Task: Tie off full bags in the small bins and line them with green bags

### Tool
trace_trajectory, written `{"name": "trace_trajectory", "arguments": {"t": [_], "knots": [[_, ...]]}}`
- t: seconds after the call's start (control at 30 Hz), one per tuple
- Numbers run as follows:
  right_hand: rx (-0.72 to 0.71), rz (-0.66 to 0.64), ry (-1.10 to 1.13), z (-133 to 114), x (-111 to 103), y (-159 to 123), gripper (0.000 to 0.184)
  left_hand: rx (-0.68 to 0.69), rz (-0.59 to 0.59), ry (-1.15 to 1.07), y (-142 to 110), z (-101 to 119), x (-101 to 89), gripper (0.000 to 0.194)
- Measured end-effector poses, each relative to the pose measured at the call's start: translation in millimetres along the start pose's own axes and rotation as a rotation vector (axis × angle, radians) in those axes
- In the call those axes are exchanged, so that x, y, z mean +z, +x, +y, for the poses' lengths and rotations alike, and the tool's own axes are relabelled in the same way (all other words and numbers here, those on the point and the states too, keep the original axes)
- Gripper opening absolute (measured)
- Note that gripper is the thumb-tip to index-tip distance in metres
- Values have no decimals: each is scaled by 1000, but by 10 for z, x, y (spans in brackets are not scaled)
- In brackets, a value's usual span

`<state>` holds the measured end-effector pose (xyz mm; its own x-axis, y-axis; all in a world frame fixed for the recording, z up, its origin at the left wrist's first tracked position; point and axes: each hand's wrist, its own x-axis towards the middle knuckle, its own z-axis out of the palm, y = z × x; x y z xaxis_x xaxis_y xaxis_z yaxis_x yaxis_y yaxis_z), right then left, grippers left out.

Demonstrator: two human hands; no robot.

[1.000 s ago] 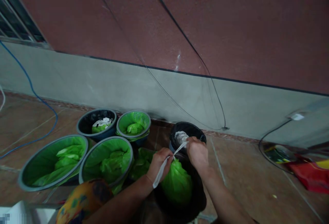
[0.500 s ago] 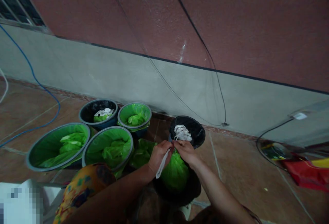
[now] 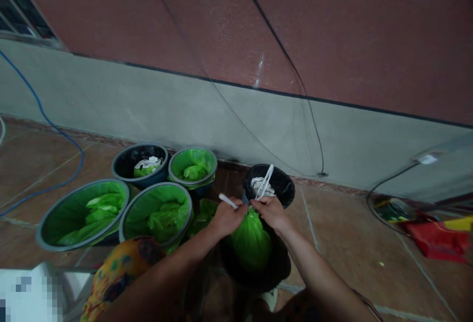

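A bulging green plastic bag (image 3: 250, 238) sits inside a black bucket (image 3: 275, 270) right below me. My left hand (image 3: 227, 217) is closed at the bag's neck, pinching one end of a white strip (image 3: 226, 201) that pokes out to the left. My right hand (image 3: 270, 212) is closed on the other end of the white strip (image 3: 266, 182), which stands up from its fingers. Both hands meet over the top of the bag.
Several bowls lined with green bags (image 3: 157, 213) stand to the left, by the grey wall base (image 3: 221, 120). A small black bucket with white strips (image 3: 283, 186) is just behind my hands. Cables run along wall and floor; red cloth (image 3: 438, 238) lies at right.
The strip end in my left hand, which hung down, now points up and left. The end in my right hand has risen above the small black bucket. Both hands stay together at the bag's neck.
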<state>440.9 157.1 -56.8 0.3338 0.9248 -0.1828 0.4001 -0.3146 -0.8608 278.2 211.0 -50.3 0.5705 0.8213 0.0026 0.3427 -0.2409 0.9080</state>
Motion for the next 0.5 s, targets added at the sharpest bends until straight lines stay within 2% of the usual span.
{"name": "trace_trajectory", "arguments": {"t": [0.13, 0.23, 0.37, 0.5], "knots": [[108, -33, 106, -71, -3, -16, 33, -291, 36, -581, 25, 41, 36, 38], [120, -46, 128, -100, -12, -31, 31, -379, 45, -872, 15, 100, 33, 48], [33, -4, 107, -123, -34, -43, 29, -417, 27, -969, 10, 131, 13, 50], [-163, 22, 99, -211, -57, -80, 26, -356, -33, -958, 17, 102, -2, 27]]}}
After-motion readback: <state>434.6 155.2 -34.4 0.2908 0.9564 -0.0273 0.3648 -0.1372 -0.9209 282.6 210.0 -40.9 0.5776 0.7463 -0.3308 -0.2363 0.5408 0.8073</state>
